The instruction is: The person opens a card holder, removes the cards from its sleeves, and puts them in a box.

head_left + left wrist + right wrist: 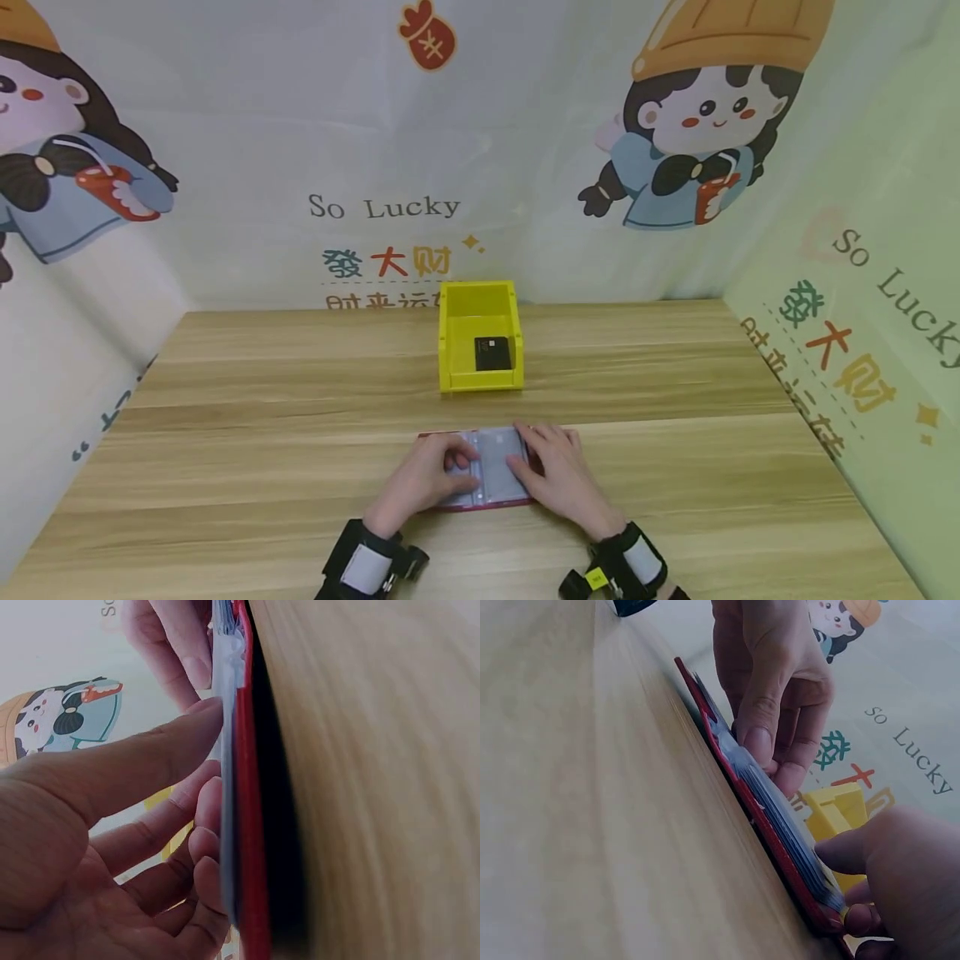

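An opened card holder [501, 467] with a red cover and clear plastic sleeves lies on the wooden table. Over its left page, my left hand [433, 468] rests with thumb and fingertips touching the sleeves near the fold. In the left wrist view, that thumb [169, 750] is nearly straight and the other fingers bend against the page. My right hand [558, 471] holds the right edge, thumb on the sleeves and fingers at the outer side. The right wrist view shows a thick stack of sleeves [780, 817] on that side, above the red cover [769, 844].
Beyond the card holder stands a yellow bin [480, 383], its open front facing me, with a flat black item [492, 354] inside. A printed cloth [525, 150] hangs behind the table [262, 400] and along both sides.
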{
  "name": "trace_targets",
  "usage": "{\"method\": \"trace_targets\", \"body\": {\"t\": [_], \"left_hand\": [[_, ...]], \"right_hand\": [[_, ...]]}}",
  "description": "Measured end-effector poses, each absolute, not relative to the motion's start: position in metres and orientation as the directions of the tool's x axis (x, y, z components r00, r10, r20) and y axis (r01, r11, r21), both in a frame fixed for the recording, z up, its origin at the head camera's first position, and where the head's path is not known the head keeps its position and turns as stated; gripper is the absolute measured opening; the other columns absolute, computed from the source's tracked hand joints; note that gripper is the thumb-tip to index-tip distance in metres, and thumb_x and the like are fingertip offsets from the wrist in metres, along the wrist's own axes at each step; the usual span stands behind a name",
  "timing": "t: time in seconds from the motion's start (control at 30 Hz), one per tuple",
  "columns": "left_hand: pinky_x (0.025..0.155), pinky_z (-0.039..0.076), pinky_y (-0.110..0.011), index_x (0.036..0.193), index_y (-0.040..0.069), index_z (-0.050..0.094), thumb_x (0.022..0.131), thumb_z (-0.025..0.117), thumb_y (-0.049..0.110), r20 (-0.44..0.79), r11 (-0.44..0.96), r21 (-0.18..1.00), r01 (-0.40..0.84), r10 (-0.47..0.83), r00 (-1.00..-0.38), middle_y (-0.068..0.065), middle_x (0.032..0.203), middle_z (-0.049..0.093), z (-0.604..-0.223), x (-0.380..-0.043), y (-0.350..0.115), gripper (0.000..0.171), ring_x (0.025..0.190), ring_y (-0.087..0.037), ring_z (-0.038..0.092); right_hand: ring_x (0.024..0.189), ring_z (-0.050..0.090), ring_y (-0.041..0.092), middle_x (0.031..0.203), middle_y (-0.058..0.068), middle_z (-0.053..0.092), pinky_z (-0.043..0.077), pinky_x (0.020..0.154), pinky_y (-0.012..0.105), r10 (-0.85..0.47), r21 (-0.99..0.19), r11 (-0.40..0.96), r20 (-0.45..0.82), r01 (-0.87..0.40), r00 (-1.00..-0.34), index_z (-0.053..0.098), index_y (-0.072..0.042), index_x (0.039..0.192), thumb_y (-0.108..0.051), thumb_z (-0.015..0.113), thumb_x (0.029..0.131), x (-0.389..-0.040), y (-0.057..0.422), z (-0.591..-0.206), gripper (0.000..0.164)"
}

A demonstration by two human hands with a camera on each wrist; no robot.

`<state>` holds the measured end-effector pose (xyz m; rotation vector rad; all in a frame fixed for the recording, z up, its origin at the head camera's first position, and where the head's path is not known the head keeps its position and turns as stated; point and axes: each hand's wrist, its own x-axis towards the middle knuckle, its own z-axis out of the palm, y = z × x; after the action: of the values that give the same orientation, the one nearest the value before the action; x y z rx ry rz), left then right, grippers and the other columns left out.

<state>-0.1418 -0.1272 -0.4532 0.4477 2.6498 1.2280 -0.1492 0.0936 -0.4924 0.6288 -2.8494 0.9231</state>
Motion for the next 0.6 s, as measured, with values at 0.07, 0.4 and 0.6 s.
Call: {"method": "trace_targets", "body": {"t": [0.07, 0.4, 0.6], "left_hand": [[0.064, 0.040, -0.021, 0.096, 0.002, 0.073, 0.075, 0.085, 0.008, -0.039, 0.611, 0.768, 0.194, 0.347, -0.937, -0.004, 0.080, 0.063, -0.453, -0.142, -0.127, 0.025, 0.073, -0.014, 0.052], [0.063, 0.039, -0.020, 0.093, 0.002, 0.073, 0.078, 0.082, 0.008, -0.020, 0.591, 0.779, 0.209, 0.357, -0.934, -0.003, 0.079, 0.062, -0.458, -0.144, -0.126, 0.020, 0.071, -0.011, 0.050], [0.063, 0.039, -0.019, 0.092, 0.002, 0.072, 0.077, 0.083, 0.007, -0.005, 0.586, 0.779, 0.224, 0.362, -0.932, -0.002, 0.077, 0.062, -0.460, -0.145, -0.129, 0.019, 0.069, -0.008, 0.049]], "right_hand": [[0.105, 0.056, 0.026, 0.113, 0.010, 0.068, 0.034, 0.093, 0.045, -0.356, -0.559, 0.725, 0.195, -0.402, -0.914, 0.061, -0.003, 0.135, -0.029, 0.068, 0.094, -0.153, 0.094, -0.491, 0.049], [0.095, 0.049, 0.016, 0.098, -0.001, 0.058, 0.027, 0.086, 0.036, -0.395, -0.562, 0.723, 0.141, -0.402, -0.908, 0.069, -0.012, 0.126, -0.040, 0.076, 0.087, -0.168, 0.093, -0.485, 0.049], [0.087, 0.043, 0.011, 0.089, -0.005, 0.052, 0.024, 0.082, 0.034, -0.342, -0.603, 0.691, 0.213, -0.399, -0.915, 0.071, -0.011, 0.118, -0.036, 0.082, 0.083, -0.166, 0.088, -0.488, 0.045]]}}
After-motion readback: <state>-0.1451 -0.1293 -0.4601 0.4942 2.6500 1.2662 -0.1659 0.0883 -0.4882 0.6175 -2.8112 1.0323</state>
